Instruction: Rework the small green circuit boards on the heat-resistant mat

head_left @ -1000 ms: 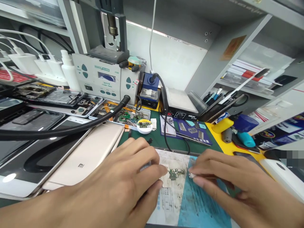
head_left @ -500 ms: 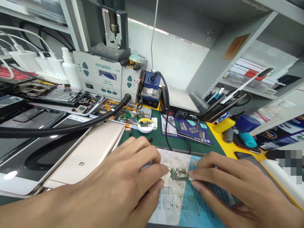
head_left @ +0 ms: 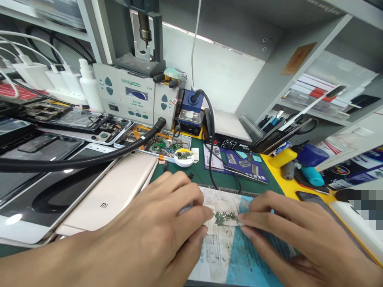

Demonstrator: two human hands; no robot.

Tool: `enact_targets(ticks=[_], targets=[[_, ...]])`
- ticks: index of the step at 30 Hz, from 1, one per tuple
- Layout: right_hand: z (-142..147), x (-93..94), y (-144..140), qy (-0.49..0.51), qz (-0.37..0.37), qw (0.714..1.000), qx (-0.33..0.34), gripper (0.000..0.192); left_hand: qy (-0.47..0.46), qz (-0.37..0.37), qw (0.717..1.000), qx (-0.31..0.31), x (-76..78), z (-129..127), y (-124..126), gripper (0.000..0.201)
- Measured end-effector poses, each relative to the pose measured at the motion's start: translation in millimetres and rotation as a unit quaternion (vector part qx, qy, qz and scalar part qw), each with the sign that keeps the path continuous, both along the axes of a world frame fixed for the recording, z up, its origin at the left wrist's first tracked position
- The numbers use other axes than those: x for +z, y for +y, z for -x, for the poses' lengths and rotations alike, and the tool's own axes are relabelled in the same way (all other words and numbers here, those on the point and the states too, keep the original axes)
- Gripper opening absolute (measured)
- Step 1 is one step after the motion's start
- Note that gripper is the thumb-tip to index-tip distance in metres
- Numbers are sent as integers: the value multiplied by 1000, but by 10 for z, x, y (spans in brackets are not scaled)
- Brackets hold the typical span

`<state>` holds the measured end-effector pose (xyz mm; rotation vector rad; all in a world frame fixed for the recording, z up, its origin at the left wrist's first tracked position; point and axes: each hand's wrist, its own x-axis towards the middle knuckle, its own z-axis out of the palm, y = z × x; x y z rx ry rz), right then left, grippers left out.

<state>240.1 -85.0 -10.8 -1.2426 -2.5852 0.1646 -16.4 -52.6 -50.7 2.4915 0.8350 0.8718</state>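
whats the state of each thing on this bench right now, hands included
left hand: fingertips pinching the small circuit board's left end
right hand: fingertips pinching its right end
small circuit board: held low over the stained work mat
gold phone: lying face down
white bottle: upright, capped
round tin: open
black hose: draped across the phones

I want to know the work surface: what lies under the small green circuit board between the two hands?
The small green circuit board lies on a stained white and blue mat. The left hand and right hand hide the mat's sides.
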Motion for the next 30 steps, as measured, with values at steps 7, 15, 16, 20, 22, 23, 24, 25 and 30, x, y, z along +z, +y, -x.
enact_targets(ticks=[7, 15, 16, 20, 22, 23, 24, 25, 30], targets=[[-7, -45, -33, 2, -12, 1000, 3, 14, 6, 2, 1000, -3, -6, 2, 0, 23], [-41, -24, -23, -11, -28, 1000, 3, 16, 0, -9, 1000, -5, -6, 15, -10, 23], [-44, -21, -25, -13, -28, 1000, 3, 15, 1, -7, 1000, -7, -7, 13, -4, 23], [-39, -27, -26, -17, -28, 999, 2, 13, 6, -4, 1000, -11, -16, 3, 19, 21], [-36, -36, -25, -15, -27, 1000, 3, 14, 5, -4, 1000, -11, -16, 2, 22, 22], [-36, -39, -26, -13, -28, 1000, 3, 14, 2, -5, 1000, -12, -14, 2, 20, 23], [-38, -43, -26, -11, -32, 999, 5, 14, 2, -3, 1000, -13, -10, 2, 18, 24], [-40, -46, -25, -8, -37, 999, 8, 14, 0, -3, 1000, -12, -7, 2, 16, 24], [-28, -61, -5, -1, -52, 998, 17, 12, -4, 0, 1000, -9, -4, -8, 26, 25]])
